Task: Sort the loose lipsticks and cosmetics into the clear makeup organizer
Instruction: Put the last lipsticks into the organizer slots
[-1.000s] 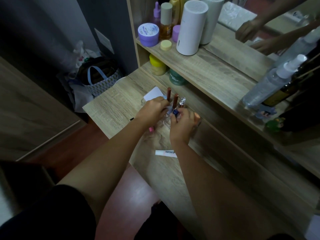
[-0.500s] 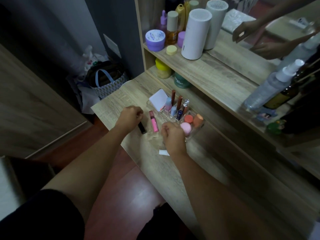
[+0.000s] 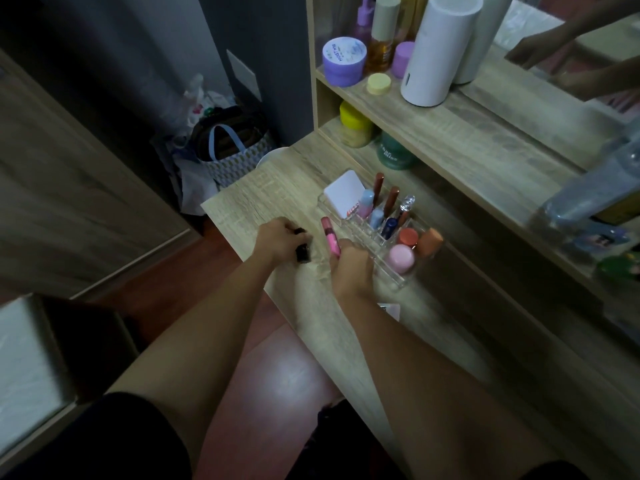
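The clear makeup organizer point(image 3: 393, 277) stands on the wooden desk point(image 3: 263, 192). It holds a white compact point(image 3: 344, 197), several upright lipstick tubes point(image 3: 390, 202) and round pink and orange items point(image 3: 401, 258). My left hand point(image 3: 282, 242) rests on the desk left of the organizer, fingers closed on a small black lipstick point(image 3: 302, 252). My right hand point(image 3: 349, 266) is at the organizer's near left corner, gripping a pink lip gloss tube point(image 3: 329, 240) that points up and away.
A white strip of packaging point(image 3: 390, 310) lies on the desk behind my right wrist. Jars, bottles and a white cylinder point(image 3: 438, 50) fill the shelves above. A mirror is at the upper right. A bag point(image 3: 232, 150) sits on the floor left of the desk.
Both hands have drawn back from the organizer slots. The left moved left onto the black lipstick; the right picked up the pink gloss that lay on the desk.
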